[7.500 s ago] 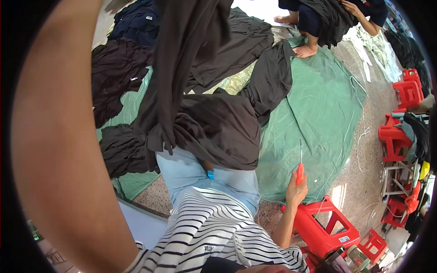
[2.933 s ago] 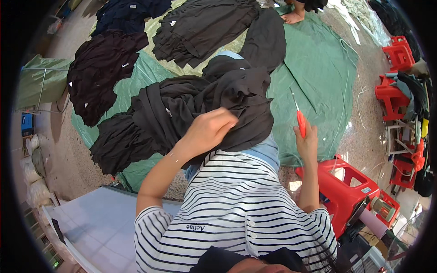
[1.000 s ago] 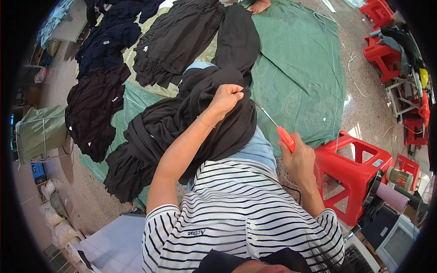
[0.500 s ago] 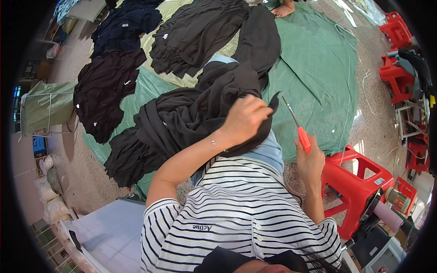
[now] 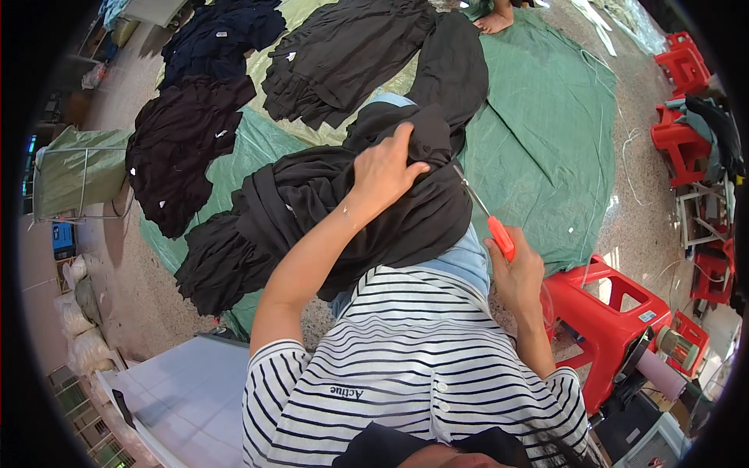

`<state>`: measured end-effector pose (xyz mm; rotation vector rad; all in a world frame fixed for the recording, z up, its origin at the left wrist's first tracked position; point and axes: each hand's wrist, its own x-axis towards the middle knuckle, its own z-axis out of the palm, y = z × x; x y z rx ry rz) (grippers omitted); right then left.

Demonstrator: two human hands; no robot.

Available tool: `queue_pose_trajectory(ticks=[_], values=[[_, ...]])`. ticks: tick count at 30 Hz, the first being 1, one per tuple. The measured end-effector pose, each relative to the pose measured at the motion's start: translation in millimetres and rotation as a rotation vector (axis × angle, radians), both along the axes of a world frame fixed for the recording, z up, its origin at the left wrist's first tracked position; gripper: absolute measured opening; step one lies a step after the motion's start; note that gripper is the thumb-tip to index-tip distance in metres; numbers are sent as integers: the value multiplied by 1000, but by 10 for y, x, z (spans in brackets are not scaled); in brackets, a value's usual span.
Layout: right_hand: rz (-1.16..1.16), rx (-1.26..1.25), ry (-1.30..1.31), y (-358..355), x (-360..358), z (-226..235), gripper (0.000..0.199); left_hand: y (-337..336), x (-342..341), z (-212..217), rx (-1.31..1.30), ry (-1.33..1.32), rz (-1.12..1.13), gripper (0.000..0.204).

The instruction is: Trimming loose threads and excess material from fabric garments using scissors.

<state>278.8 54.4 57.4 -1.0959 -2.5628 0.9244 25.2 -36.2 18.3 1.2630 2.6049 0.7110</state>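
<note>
A dark garment lies bunched across my lap, over light blue trousers. My left hand is closed on a fold of it near the far right side, thumb and forefinger apart along the cloth with the other fingers curled under. My right hand is wrapped round the red handle of a tool with a thin metal shaft. The shaft points up and left, its tip beside the garment's right edge, close to my left thumb. Whether the tip touches the cloth I cannot tell.
Piles of black garments, dark brown garments and navy garments lie beyond on a green sheet. A red stool stands at my right, a white panel at my left. Another person's bare foot shows at the far edge.
My left hand has moved left and farther away, turning up a fold of the garment. The tool in my right hand has shifted left, toward the cloth.
</note>
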Motion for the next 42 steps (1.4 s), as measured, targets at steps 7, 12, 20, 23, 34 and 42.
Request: queue_pose_trajectory(ticks=[7, 12, 20, 23, 34, 42], values=[[-74, 1, 32, 49, 57, 52, 27, 715, -390, 24, -286, 184, -299, 18], [-163, 25, 37, 104, 147, -4, 27, 941, -816, 197, 148, -527, 42, 19], [-135, -18, -8, 199, 62, -72, 27, 426, -553, -72, 564, 149, -73, 9], [-93, -25, -27, 228, -22, -69, 26, 135, -285, -20, 392, -46, -416, 14], [100, -69, -46, 249, -169, 156, 25, 15, -262, -89, 159, -173, -305, 16], [164, -22, -92, 177, -213, 166, 24, 8, -288, -165, 183, -166, -252, 12]])
